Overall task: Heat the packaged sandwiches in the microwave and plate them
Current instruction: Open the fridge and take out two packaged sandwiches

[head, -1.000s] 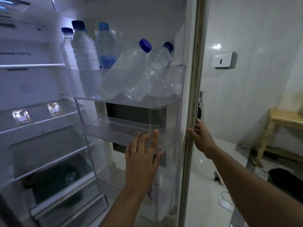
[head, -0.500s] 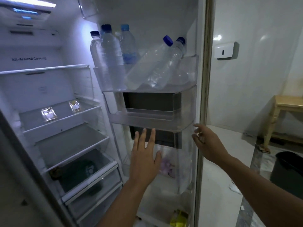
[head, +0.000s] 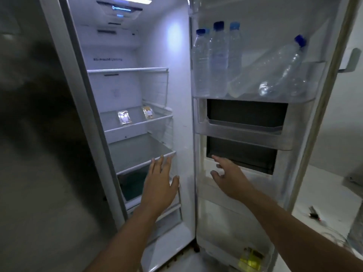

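White fridge walls (head: 176,114), lit from a ceiling lamp at twelve o'clock, fill the middle of the view, with the open white fridge door (head: 200,222) swung out to three o'clock and a closed grey steel door (head: 39,154) at nine o'clock.

Left hand (head: 160,185) reaches in with straight, spread fingers, holding nothing; its fingertips lie at the front edge of a clear glass lower shelf (head: 137,152), though actual touch cannot be told. Right hand (head: 228,176) is likewise spread and holds nothing, hovering before the inner face of the door, just below a dark recessed panel (head: 241,156) at its one o'clock. The two hands are apart, on either side of the door hinge line.

At eleven o'clock from the left hand, one shelf higher, lie two small clear-wrapped packaged sandwiches (head: 124,118), side by side and near each other on a glass middle shelf (head: 137,124).

At one o'clock from the right hand, a clear plastic door bin (head: 294,97) holds several clear water bottles with blue caps (head: 218,61), three upright and others leaning. Something yellow (head: 251,259) sits in the lowest door bin at five o'clock.
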